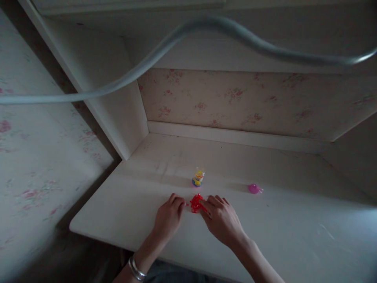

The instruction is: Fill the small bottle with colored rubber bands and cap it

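A small red cluster of tiny pieces (196, 203) lies on the white desk (279, 232) between my two hands. My left hand (169, 217), with a silver bracelet on its wrist, rests palm down just left of the cluster, its fingers curled and its fingertips close to it. My right hand (220, 220) lies on the right side, fingers bent, with the fingertips touching the red cluster. Behind the cluster stands a small yellow and blue toy (198, 177).
A pink round object (254, 189) lies on the desk to the right. A grey cable (188, 35) hangs across the top of the view. Floral wallpaper backs the desk, a white side panel (118, 114) closes it on the left.
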The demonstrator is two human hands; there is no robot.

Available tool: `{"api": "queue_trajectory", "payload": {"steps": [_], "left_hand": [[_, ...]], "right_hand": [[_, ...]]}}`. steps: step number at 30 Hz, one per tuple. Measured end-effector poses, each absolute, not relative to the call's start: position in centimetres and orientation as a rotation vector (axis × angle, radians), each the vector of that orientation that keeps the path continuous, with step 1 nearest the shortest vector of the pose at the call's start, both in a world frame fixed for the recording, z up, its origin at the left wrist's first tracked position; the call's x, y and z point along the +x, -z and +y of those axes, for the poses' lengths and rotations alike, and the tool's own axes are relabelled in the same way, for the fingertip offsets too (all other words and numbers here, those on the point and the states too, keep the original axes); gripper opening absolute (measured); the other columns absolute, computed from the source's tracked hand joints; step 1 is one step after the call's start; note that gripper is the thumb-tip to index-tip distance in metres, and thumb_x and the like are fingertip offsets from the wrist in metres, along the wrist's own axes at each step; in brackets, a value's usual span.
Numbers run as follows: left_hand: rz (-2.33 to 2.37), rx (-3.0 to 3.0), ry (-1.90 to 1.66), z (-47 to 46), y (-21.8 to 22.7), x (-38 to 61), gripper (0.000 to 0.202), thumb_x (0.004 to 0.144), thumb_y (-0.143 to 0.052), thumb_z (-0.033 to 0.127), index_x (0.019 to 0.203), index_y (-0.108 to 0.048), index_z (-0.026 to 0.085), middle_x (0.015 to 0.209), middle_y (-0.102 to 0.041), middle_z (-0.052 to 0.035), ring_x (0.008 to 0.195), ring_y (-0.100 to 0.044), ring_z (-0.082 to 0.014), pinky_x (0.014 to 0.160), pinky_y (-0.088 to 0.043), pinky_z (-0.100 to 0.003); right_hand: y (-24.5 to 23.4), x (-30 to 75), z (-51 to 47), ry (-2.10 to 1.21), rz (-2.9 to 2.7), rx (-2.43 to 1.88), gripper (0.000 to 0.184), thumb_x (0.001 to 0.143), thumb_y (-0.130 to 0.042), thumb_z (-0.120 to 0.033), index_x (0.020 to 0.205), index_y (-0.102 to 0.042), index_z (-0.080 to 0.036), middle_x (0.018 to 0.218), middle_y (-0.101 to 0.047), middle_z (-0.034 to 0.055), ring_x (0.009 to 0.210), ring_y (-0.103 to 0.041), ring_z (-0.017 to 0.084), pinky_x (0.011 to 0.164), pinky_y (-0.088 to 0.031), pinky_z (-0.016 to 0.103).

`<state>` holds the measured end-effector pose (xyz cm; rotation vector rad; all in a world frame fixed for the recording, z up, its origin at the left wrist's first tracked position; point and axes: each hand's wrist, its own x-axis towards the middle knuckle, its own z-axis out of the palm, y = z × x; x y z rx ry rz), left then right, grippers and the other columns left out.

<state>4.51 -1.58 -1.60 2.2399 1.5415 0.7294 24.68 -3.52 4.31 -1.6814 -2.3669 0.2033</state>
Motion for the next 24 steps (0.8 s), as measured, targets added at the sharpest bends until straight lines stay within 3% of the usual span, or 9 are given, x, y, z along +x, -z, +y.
{"api": "queue_trajectory", "payload": {"steps": [4, 9, 15, 24], "left_hand": [[1.428, 2.120, -0.963, -1.1, 0.6, 4.3, 0.016, 0.094, -0.042, 0.022, 0.092, -0.058, 0.020, 0.092, -0.060, -0.0049, 0.084, -0.062, -0.0158, 0.077, -0.049, -0.027], [1.361, 2.142, -1.063, 0.4, -3.7, 4.9, 0.016, 0.094, -0.046, 0.025, 0.091, -0.061, 0.019, 0.090, -0.063, -0.0048, 0.082, -0.061, -0.0145, 0.076, -0.048, -0.026], [1.269, 2.235, -1.162, 3.6, -8.3, 7.0, 0.015, 0.093, -0.049, 0.025, 0.092, -0.063, 0.018, 0.091, -0.064, -0.0045, 0.082, -0.061, -0.0129, 0.076, -0.048, -0.023], [1.309, 2.198, -1.149, 6.7, -8.4, 9.3, 0.012, 0.086, -0.060, 0.023, 0.097, -0.063, 0.020, 0.091, -0.068, -0.0007, 0.069, -0.061, -0.0107, 0.067, -0.049, -0.022]], "right_hand": [[-3.0, 24.5, -3.7, -0.153, -2.352, -1.666, 0.021, 0.096, -0.045, -0.029, 0.094, -0.065, -0.026, 0.088, -0.061, 0.0031, 0.084, -0.054, 0.017, 0.074, -0.033, 0.029], [-2.5, 24.8, -3.6, -0.076, -2.366, -1.624, 0.027, 0.097, -0.042, -0.024, 0.082, -0.065, -0.022, 0.084, -0.061, 0.0041, 0.081, -0.053, 0.017, 0.074, -0.032, 0.030], [-2.4, 25.1, -3.9, -0.164, -2.244, -1.622, 0.026, 0.097, -0.043, -0.025, 0.087, -0.067, -0.024, 0.086, -0.062, 0.0036, 0.083, -0.053, 0.017, 0.075, -0.035, 0.028], [-2.3, 25.8, -4.8, -0.374, -2.033, -1.542, 0.025, 0.096, -0.045, -0.028, 0.087, -0.069, -0.025, 0.082, -0.060, 0.0024, 0.079, -0.054, 0.016, 0.072, -0.039, 0.026]]}}
